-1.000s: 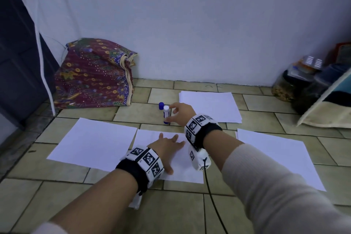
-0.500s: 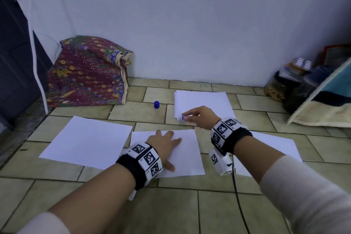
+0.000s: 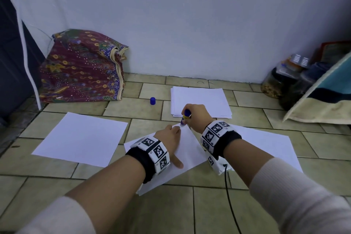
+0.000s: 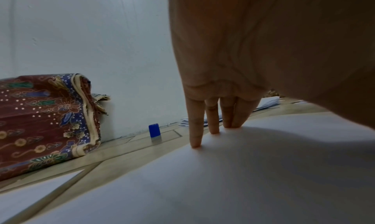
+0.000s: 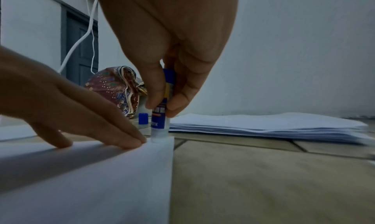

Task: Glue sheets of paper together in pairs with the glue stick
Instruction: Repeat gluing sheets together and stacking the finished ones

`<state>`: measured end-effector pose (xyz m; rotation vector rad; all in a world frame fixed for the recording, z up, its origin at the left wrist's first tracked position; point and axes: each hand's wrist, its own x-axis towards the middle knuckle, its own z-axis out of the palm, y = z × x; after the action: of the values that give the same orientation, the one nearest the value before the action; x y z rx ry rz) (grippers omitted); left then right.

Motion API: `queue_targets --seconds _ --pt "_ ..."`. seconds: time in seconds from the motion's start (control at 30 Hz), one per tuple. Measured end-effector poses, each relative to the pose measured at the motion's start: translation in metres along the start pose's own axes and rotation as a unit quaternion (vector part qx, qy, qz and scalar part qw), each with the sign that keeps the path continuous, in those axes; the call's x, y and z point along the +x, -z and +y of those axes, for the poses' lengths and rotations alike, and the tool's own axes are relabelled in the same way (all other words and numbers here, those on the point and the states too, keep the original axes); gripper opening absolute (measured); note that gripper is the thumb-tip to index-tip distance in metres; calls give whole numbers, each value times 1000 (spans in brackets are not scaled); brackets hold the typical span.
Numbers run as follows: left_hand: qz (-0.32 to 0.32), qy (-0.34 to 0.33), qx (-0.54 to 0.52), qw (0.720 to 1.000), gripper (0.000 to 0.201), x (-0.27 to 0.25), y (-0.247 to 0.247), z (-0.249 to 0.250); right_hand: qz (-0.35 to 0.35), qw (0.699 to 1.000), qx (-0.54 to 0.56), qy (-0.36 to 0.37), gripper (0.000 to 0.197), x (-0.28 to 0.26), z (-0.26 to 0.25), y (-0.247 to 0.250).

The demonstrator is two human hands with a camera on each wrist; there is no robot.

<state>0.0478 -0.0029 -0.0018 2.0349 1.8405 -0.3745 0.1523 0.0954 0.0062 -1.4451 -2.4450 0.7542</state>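
On the tiled floor a white sheet [image 3: 187,153] [image 4: 223,179] [image 5: 101,179] lies skewed in front of me. My left hand [image 3: 169,138] [image 4: 219,112] [image 5: 71,107] presses flat on it with straight fingers. My right hand [image 3: 195,118] [image 5: 172,67] grips the uncapped glue stick [image 3: 185,117] [image 5: 161,115] upright, its tip down on the sheet's far corner, just beside my left fingertips. The blue cap [image 3: 152,101] [image 4: 154,130] [image 5: 143,118] stands on the floor further back left. A stack of paper [image 3: 200,100] [image 5: 263,124] lies behind my right hand.
One loose sheet [image 3: 79,138] lies to the left, another [image 3: 269,146] to the right under my right forearm. A folded patterned cloth [image 3: 81,68] leans on the wall at back left. Jars and a towel-draped object [image 3: 313,89] crowd the back right corner.
My right hand picked the glue stick up from beside its cap, swung right, then came back and set the tip on the sheet's far corner. The sheet has turned askew under my left hand.
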Motion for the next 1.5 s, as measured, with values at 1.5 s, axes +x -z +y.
queue_targets --seconds 1.5 --pt "59 -34 70 995 56 3 -13 -11 -1 1000 22 16 23 -77 31 41"
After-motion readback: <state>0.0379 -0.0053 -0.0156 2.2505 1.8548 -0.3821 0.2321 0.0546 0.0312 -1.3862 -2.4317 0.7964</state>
